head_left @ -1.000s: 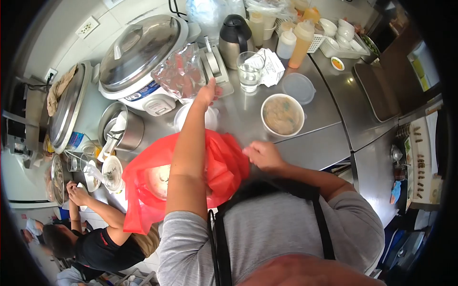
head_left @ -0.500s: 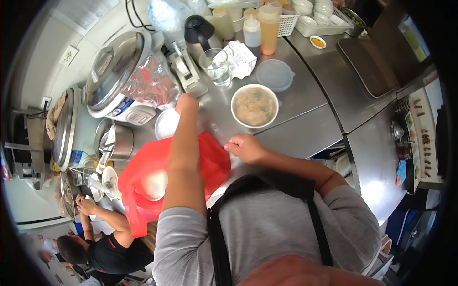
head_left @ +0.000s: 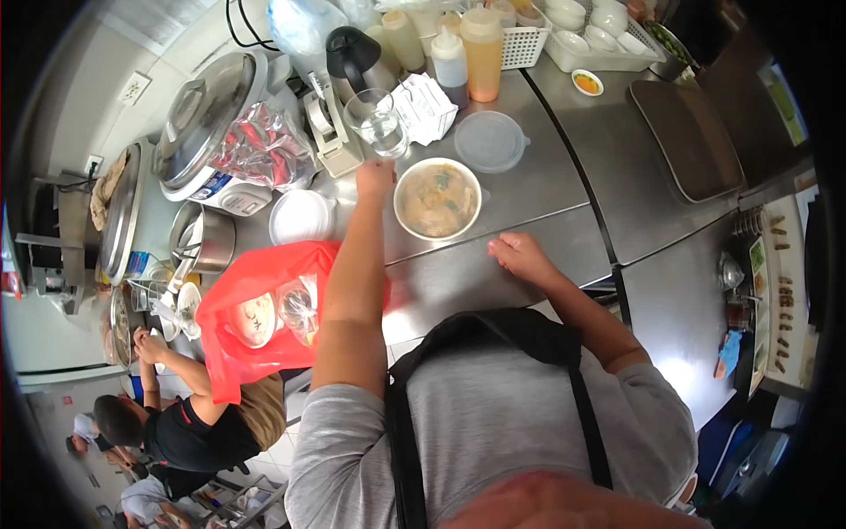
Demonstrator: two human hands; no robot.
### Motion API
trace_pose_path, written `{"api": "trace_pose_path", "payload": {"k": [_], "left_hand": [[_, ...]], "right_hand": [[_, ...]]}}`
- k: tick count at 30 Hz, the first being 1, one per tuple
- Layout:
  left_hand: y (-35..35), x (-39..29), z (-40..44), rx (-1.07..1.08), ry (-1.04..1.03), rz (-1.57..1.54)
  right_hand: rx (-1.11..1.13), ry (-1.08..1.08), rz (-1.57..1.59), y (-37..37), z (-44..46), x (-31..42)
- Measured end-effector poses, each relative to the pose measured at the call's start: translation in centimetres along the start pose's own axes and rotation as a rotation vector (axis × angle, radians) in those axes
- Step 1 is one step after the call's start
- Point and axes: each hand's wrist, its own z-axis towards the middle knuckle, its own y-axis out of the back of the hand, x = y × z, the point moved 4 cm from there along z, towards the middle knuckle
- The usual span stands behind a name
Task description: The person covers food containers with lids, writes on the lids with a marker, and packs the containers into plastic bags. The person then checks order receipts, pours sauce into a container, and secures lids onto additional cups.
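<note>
My left hand (head_left: 377, 179) is at the left side of an open white bowl (head_left: 399, 220), its fingers curled. Whether they touch the bowl or hold anything is hidden. The bowl holds pale, brothy food with green bits. My right hand (head_left: 520, 257) is closed, a little right of the bowl and above the steel counter; what is in it, if anything, does not show. Left of my left forearm sits an open red plastic bag (head_left: 269, 271) with a white lidded tub (head_left: 256, 319) and a clear bag (head_left: 300, 309) inside. Behind the bowl lies a clear round lid (head_left: 491, 141).
White round lids (head_left: 301, 217) lie behind the red bag. A tape dispenser (head_left: 334, 141), a glass (head_left: 381, 132) and squeeze bottles (head_left: 483, 57) line the back. A rice cooker (head_left: 207, 132) and steel pot (head_left: 216, 238) are left. Another person (head_left: 181, 432) works at lower left.
My left hand has moved from the stacked white lids rightward to the bowl's side. My right hand has moved right, away from the red bag, whose contents now show more.
</note>
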Motion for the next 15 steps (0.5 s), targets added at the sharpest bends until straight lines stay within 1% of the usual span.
{"api": "trace_pose_path", "payload": {"k": [1, 2, 5, 7, 8, 10, 11, 12, 14, 15], "left_hand": [[-0.6, 1.1, -0.6, -0.001, 0.019, 0.001], [-1.3, 2.1, -1.3, -0.002, 0.039, 0.000], [-3.5, 4.0, -3.7, 0.069, 0.189, -0.541], [-3.5, 2.6, -5.9, 0.093, 0.191, -0.408], [-3.4, 2.0, -6.7, 0.099, 0.191, -0.343], [-3.7, 2.8, -7.1, 0.050, 0.115, -0.370], [-4.4, 4.6, -6.4, 0.000, 0.082, -0.351], [-3.8, 3.3, -7.2, -0.056, -0.041, -0.271], [-2.5, 1.6, -9.1, -0.168, -0.057, -0.094], [-2.7, 1.6, -9.3, -0.163, -0.087, -0.046]], "right_hand": [[0.018, -0.020, -0.025, 0.0, 0.7, -1.3], [0.001, 0.011, -0.043, 0.2, 1.5, -2.3], [-0.023, 0.079, -0.089, 0.4, 4.0, -4.1], [-0.012, 0.098, -0.121, 0.8, 5.4, -4.1], [0.004, 0.046, -0.132, 1.0, 5.8, -3.9], [0.044, -0.052, -0.165, 1.7, 6.5, -3.5], [0.043, -0.082, -0.199, 2.0, 7.1, -3.9], [0.034, -0.099, -0.215, 2.1, 7.1, -3.2], [0.005, -0.143, -0.250, 2.8, 6.5, -2.1], [-0.058, -0.088, -0.302, 2.9, 6.5, -1.9]]}}
